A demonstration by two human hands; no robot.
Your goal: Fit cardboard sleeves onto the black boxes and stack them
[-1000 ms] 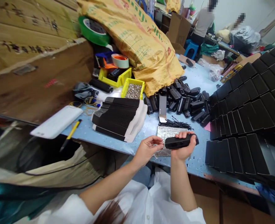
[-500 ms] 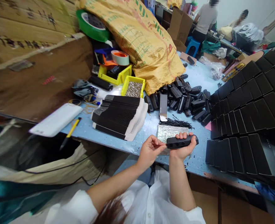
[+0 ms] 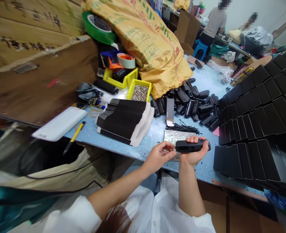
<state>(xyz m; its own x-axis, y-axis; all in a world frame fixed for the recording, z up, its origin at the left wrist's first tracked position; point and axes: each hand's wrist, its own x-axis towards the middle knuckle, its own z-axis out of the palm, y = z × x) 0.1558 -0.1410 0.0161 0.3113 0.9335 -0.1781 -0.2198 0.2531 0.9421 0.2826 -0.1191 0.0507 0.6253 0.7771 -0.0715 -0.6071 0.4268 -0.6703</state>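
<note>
My right hand (image 3: 195, 154) is wrapped round a long black handheld casing (image 3: 190, 146) with a woven-pattern surface, its long side lying across my palm. At the casing's left end, the curled fingers and thumb of my left hand (image 3: 158, 155) come close together. Whatever is between those fingertips is too small to make out. Beneath the casing lies a shiny silvery sheet or packet (image 3: 175, 136). Thin black strips (image 3: 184, 127) are heaped just beyond it, beside a small upright grey-and-black box (image 3: 170, 111).
Many similar black casings (image 3: 186, 97) are piled at the back. Flat black cartons (image 3: 121, 119) lie to the left, near a yellow bin of small metal parts (image 3: 140, 92). Stacked black boxes (image 3: 251, 129) rise on the right. A yellow cutter (image 3: 75, 136) overhangs the table's edge.
The casing has turned in my right hand, showing a different side, and shifted slightly right and up. My left fingertips have loosened slightly and moved along with it.
</note>
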